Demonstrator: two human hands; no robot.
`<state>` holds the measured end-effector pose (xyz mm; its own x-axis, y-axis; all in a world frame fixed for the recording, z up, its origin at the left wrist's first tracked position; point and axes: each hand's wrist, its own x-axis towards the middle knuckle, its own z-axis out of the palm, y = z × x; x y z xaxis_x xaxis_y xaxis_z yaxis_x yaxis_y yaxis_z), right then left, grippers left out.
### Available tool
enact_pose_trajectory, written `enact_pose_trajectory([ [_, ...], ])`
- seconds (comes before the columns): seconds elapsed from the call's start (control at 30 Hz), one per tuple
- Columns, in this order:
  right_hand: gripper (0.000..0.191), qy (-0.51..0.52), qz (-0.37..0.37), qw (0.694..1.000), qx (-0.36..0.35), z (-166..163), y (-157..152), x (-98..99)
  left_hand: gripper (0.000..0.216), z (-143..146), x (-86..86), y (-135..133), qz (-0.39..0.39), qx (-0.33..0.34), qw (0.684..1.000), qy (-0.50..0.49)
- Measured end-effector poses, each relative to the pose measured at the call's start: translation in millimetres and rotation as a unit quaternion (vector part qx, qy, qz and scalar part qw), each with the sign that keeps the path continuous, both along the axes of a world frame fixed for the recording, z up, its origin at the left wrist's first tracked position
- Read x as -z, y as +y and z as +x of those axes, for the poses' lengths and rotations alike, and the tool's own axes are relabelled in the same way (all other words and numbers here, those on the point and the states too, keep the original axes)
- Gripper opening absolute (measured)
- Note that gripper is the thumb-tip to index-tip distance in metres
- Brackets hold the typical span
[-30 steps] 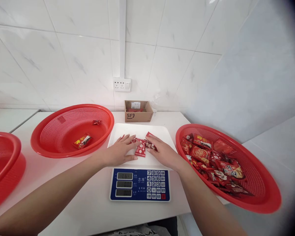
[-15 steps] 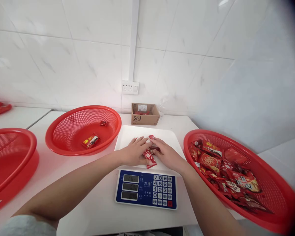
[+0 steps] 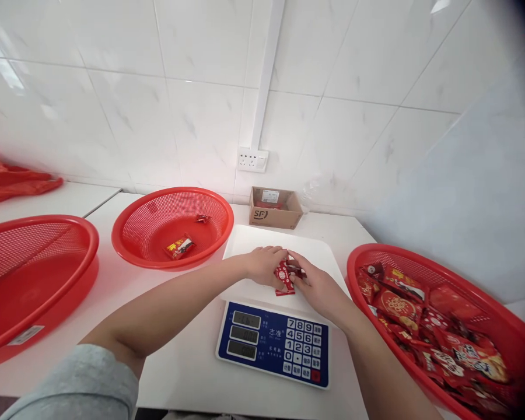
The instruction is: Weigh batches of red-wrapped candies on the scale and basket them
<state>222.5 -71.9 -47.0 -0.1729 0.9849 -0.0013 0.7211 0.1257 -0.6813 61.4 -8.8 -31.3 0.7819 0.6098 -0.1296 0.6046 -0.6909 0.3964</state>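
Note:
My left hand (image 3: pixel 265 265) and my right hand (image 3: pixel 318 287) come together over the white weighing tray (image 3: pixel 245 239) of a digital scale. Between them are small red snack packets (image 3: pixel 284 276), one with white dots and a round white label; others are partly hidden by my fingers. My left hand's fingers curl over the packets from the left, thumb at the front. From the right, my right hand closes on them with fingers and thumb. Below the tray sits the scale's blue keypad panel (image 3: pixel 275 344).
A red basket (image 3: pixel 131 251) behind my left arm holds two packets. Another red basket (image 3: pixel 65 291) stands at far left. On the right, a red basket (image 3: pixel 354 256) holds many packets. A small cardboard box (image 3: pixel 273 217) stands behind the scale, and red cloth or bags (image 3: pixel 17 181) lie at back left.
My hands have drawn closer together, and my left hand's spread fingers have curled round the packets. The view has turned left, so everything sits further right.

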Motion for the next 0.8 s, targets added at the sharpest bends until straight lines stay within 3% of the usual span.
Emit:
enact_pose_trajectory([
  [0.13,0.051,0.006,0.025,1.0,0.018,1,-2,5.0,0.056,9,-1.3,-2,0.017,-0.017,1.0,0.017],
  [0.33,0.061,0.049,0.058,0.997,0.031,4,-1,18.9,0.051,16,4.5,-11,0.042,-0.069,0.997,-0.002],
  [0.47,0.066,0.06,0.082,0.994,0.046,2,2,26.0,0.049,19,-1.8,-5,0.006,-0.066,0.998,0.016],
  [0.63,0.067,0.084,0.116,0.989,0.048,-3,4,31.5,0.027,26,-14.2,3,-0.055,-0.056,0.993,0.088],
  [0.8,0.063,0.094,0.15,0.983,0.056,-6,2,31.0,0.027,29,-17.1,2,-0.07,-0.06,0.99,0.103],
])
